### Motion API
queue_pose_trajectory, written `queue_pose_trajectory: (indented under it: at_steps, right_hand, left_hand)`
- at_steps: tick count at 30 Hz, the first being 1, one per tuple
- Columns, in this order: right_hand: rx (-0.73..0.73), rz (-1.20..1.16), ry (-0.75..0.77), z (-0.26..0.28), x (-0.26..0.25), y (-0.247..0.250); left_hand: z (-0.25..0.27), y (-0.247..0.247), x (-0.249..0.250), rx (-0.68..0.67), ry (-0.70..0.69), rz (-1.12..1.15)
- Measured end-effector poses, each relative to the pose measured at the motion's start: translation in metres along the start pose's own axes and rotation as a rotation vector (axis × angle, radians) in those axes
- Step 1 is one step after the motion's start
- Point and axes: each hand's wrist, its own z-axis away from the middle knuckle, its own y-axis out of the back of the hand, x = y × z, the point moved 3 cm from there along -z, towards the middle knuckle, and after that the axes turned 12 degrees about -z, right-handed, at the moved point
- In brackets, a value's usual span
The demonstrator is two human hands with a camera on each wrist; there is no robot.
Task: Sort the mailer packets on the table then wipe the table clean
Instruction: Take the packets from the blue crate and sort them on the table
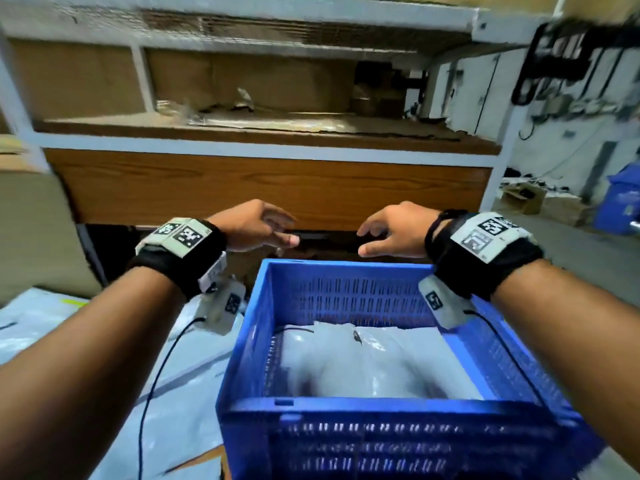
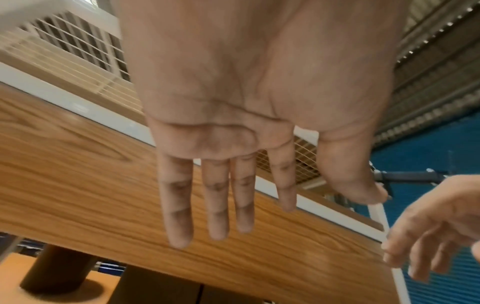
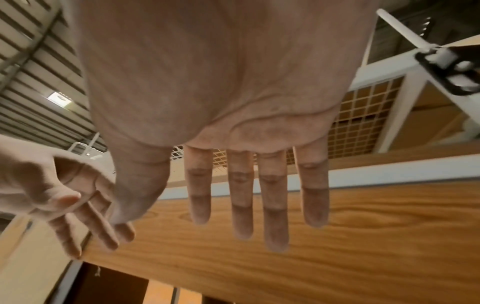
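Observation:
A blue slatted plastic crate [image 1: 346, 271] stands in front of me with pale grey mailer packets [image 1: 363, 362] lying in its bottom. More grey packets [image 1: 41, 323] lie spread on the table to its left. My left hand [image 1: 258, 225] hovers just beyond the crate's far left corner, fingers relaxed and empty. My right hand [image 1: 391, 233] hovers beyond the far rim, also empty. Both wrist views show flat palms with straight fingers [image 2: 215, 197] [image 3: 275, 197] holding nothing. The right hand [image 2: 431, 232] shows in the left wrist view, and the left hand [image 3: 64, 201] in the right wrist view.
A white metal rack with a wood-grain front panel [image 1: 270, 188] stands close behind the crate, its shelf [image 1: 263, 128] holding cardboard and plastic scraps. A blue bin [image 1: 620, 202] and cardboard boxes [image 1: 540, 202] sit on the floor at the right.

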Motion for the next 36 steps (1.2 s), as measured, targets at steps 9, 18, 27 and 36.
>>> queue_pose_trajectory:
  at_steps: [9, 18, 27, 36]
  right_hand:
    - [0.082, -0.022, 0.256, 0.000, -0.166, 0.017]
    - [-0.130, 0.070, 0.440, -0.014, -0.285, -0.075]
    - [-0.294, 0.216, 0.313, -0.067, -0.354, -0.176]
    - [-0.353, -0.036, -0.007, -0.114, -0.344, -0.303]
  left_hand:
    - [0.127, 0.007, -0.086, 0.024, 0.263, -0.045]
    - [0.274, -0.068, -0.170, -0.115, 0.580, -0.128]
    - [0.319, -0.119, -0.282, -0.289, 0.671, -0.228]
    - [0.313, -0.156, -0.326, -0.369, 0.489, -0.521]
